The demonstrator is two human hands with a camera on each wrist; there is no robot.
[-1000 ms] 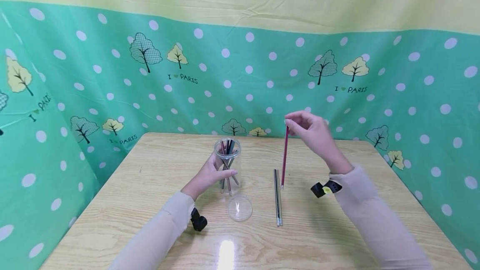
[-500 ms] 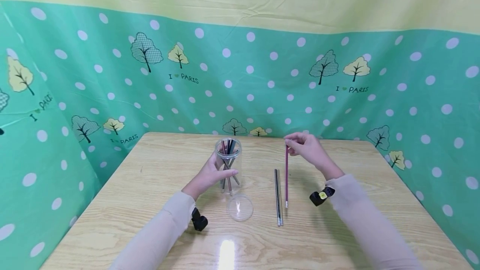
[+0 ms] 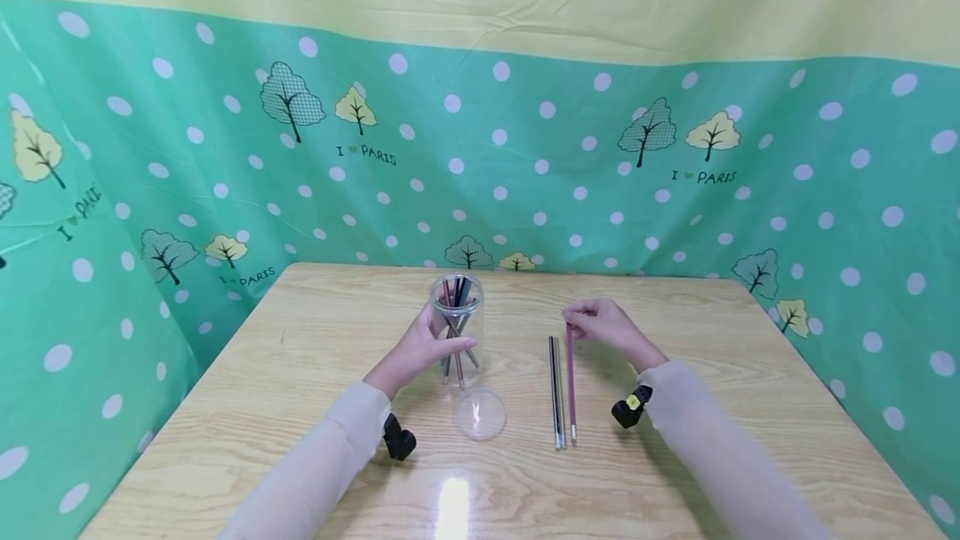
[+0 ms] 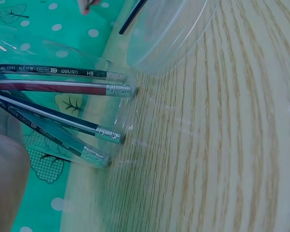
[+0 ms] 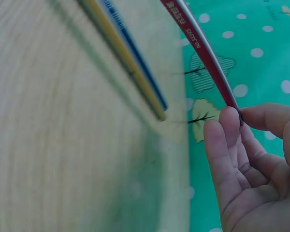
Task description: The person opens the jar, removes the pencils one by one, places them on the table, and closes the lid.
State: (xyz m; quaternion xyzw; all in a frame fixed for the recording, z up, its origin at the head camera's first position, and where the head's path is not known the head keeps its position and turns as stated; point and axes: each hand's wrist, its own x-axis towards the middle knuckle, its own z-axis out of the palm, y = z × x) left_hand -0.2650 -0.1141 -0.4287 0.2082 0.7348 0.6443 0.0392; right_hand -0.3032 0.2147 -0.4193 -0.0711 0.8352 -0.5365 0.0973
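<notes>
My left hand [image 3: 416, 352] grips a clear jar [image 3: 476, 323] that stands upright on the table. Several pencils [image 3: 451, 295] lean inside it; the left wrist view shows their eraser ends, with a dark red pencil [image 4: 77, 87] among dark ones. To the right, my right hand [image 3: 604, 328] pinches a red pencil [image 3: 572, 382] between thumb and fingers at its far end, eraser end toward me. That pencil hangs low over the table; whether its eraser touches the wood I cannot tell. Just left of it lie a dark pencil [image 3: 554, 386] and a yellow pencil [image 5: 128, 58], side by side.
A clear round lid [image 3: 481, 417] lies on the table in front of the jar. The wooden table [image 3: 322, 407] ends at the back against a green dotted curtain [image 3: 420, 148], which also hangs at both sides.
My right hand has come down and slightly left with the red pencil, bringing it beside the two lying pencils. My left hand and the jar have stayed in place.
</notes>
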